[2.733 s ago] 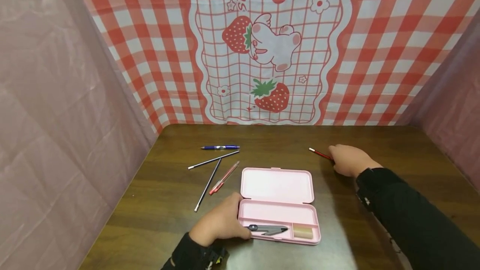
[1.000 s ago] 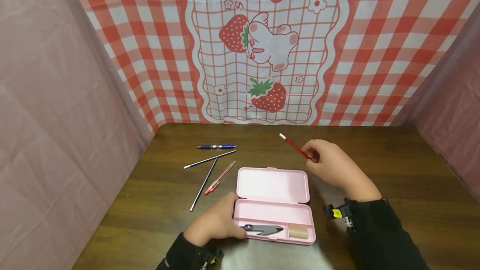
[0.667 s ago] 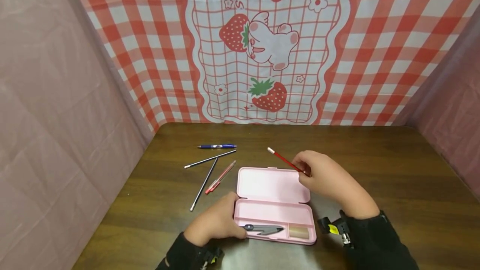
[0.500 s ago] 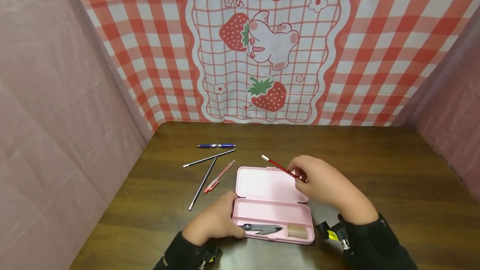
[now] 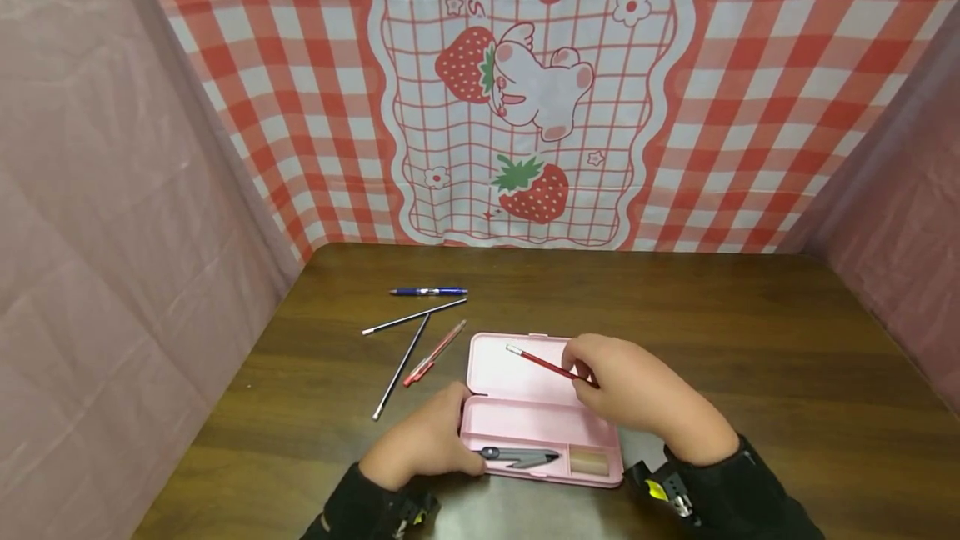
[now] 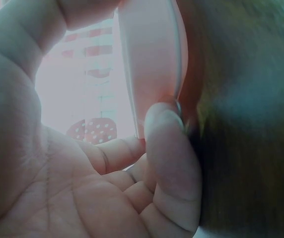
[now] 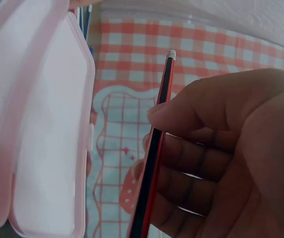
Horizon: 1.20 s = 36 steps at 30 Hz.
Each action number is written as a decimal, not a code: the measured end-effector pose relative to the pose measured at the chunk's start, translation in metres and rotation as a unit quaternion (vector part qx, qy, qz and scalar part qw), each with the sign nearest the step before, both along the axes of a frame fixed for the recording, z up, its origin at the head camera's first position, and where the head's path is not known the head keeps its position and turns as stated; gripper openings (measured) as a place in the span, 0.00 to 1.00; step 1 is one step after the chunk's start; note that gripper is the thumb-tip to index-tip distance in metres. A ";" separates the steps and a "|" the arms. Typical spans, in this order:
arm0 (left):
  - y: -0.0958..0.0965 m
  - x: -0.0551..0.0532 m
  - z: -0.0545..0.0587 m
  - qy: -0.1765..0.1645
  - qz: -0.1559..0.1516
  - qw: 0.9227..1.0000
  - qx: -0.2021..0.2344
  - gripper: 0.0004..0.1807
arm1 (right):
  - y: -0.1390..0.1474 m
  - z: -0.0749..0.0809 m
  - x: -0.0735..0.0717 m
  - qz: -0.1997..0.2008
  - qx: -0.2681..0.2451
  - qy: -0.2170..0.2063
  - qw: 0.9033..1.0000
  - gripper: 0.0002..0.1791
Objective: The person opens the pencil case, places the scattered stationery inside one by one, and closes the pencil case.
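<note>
My right hand (image 5: pixel 630 382) pinches a red and black striped pencil (image 7: pixel 154 144) between thumb and fingers, above the raised lid of a pink pencil case (image 5: pixel 517 422). The pencil's white-tipped end points left. At the case's left end, my left hand (image 5: pixel 420 444) grips the short side, thumb at the front corner and fingers behind. Inside the front of the case lie a grey drawing compass (image 5: pixel 521 457) and, in a small compartment on the right, a tan block (image 5: pixel 589 462). The long rear compartment holds nothing visible. My right hand covers the lid's right part.
Left of the case on the brown table (image 5: pixel 712 298) lie a blue pen (image 5: pixel 429 292), a red clear-barrelled pen (image 5: pixel 435 354) and two dark pencils, the farther pencil (image 5: pixel 415 317) and the nearer pencil (image 5: pixel 401 367). A checked strawberry cloth (image 5: pixel 532 98) hangs behind the table.
My right hand has picked the red pencil up from the table's right side and carried it left and nearer, over the case lid. My left hand has stayed on the case.
</note>
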<state>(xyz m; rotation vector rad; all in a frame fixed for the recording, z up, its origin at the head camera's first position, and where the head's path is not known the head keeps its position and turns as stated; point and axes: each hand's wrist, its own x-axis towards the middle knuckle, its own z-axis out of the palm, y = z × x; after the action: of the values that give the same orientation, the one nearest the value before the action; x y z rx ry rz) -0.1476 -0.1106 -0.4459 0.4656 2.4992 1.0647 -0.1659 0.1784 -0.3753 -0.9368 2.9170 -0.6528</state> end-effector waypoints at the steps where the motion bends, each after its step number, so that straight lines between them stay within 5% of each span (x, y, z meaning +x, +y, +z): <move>1: 0.000 0.000 0.000 0.001 0.001 1.000 0.001 0.44 | -0.002 -0.001 0.001 0.000 0.005 0.001 1.000 0.08; 22: -0.001 0.000 0.001 0.009 -0.003 1.000 -0.004 0.42 | -0.030 -0.022 0.008 -0.003 0.084 -0.044 0.996 0.07; 36: -0.002 0.000 0.001 0.008 -0.006 1.000 0.001 0.42 | -0.037 -0.028 0.014 0.016 0.081 -0.051 0.995 0.08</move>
<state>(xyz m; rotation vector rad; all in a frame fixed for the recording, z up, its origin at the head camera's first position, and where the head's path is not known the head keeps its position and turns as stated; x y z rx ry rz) -0.1481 -0.1126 -0.4451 0.4906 2.5061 1.0628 -0.1519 0.1413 -0.4030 -0.9030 2.8076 -0.4408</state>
